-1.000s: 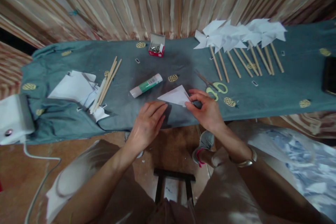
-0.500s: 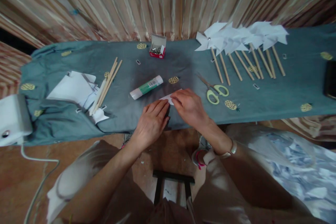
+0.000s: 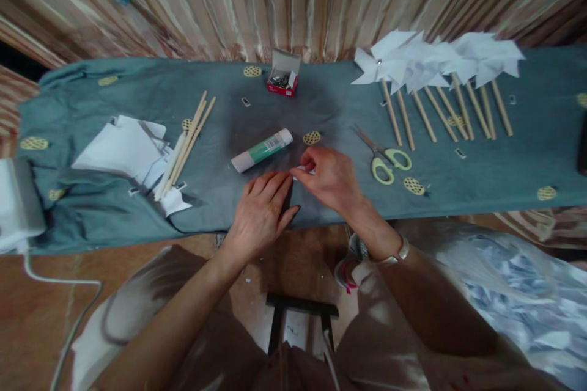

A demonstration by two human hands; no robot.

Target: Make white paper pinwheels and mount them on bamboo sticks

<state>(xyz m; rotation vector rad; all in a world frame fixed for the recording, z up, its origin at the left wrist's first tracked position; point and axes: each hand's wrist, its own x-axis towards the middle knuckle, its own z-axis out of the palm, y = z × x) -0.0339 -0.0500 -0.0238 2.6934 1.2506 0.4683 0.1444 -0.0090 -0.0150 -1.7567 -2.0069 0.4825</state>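
Close to the table's front edge, my right hand [image 3: 331, 178] pinches a small piece of white paper [image 3: 300, 175], most of it hidden under the fingers. My left hand [image 3: 262, 204] lies flat beside it, fingers stretched out and thumb apart, its fingertips at the paper's left end. Just beyond my hands lies a glue stick [image 3: 262, 150] with a green and white label. To the right are scissors [image 3: 383, 159] with light green handles, their blades parted slightly. A small red box [image 3: 282, 80] of metal pins or fasteners stands open farther back.
Several white paper pinwheels [image 3: 413, 61] on wooden sticks lie in a row at back right. Loose sticks [image 3: 195, 137] and cut paper [image 3: 121, 149] lie on the left. A white device [image 3: 21, 204] with a cable sits at the left end of the cloth-covered table [image 3: 220, 195].
My right fingers have curled more tightly over the paper, and less of it shows. My left thumb has spread away from its fingers. The whole view has shifted slightly.
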